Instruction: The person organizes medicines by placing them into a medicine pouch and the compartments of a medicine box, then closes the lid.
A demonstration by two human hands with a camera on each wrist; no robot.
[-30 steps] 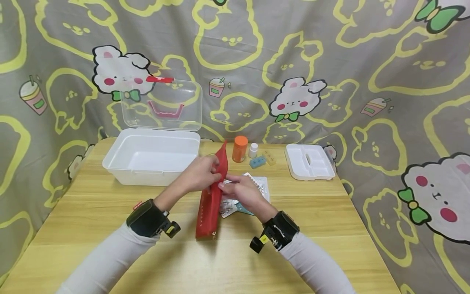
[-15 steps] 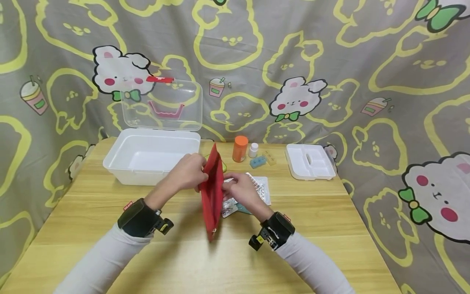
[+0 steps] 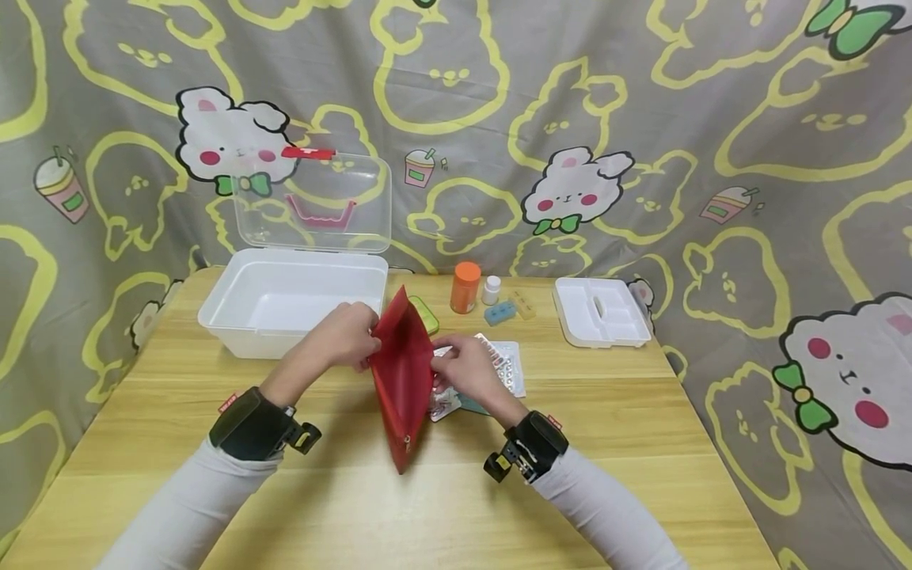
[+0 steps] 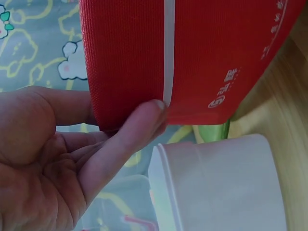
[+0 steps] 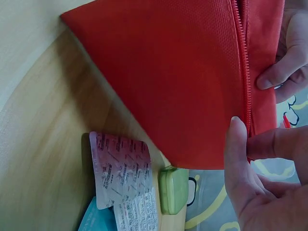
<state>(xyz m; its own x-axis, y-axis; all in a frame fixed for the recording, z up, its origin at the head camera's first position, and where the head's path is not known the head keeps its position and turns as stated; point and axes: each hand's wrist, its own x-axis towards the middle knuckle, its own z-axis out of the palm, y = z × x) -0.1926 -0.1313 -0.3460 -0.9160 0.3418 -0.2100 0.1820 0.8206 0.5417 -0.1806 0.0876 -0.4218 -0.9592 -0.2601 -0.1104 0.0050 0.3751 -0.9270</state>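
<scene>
Red zip pouch stood on edge on the counter, left hand and right hand both pinching its zipper edge, opening step underway, next needing the sides spread.

A red pouch with a white stripe and white lettering is showing between the hands. The box and tray are showing white, the lid clear with a red latch. An orange bottle, a green case, a blue block and pink blister packs are lying on the pale wood table. The grey curtain is showing yellow outlines and white rabbits.
</scene>
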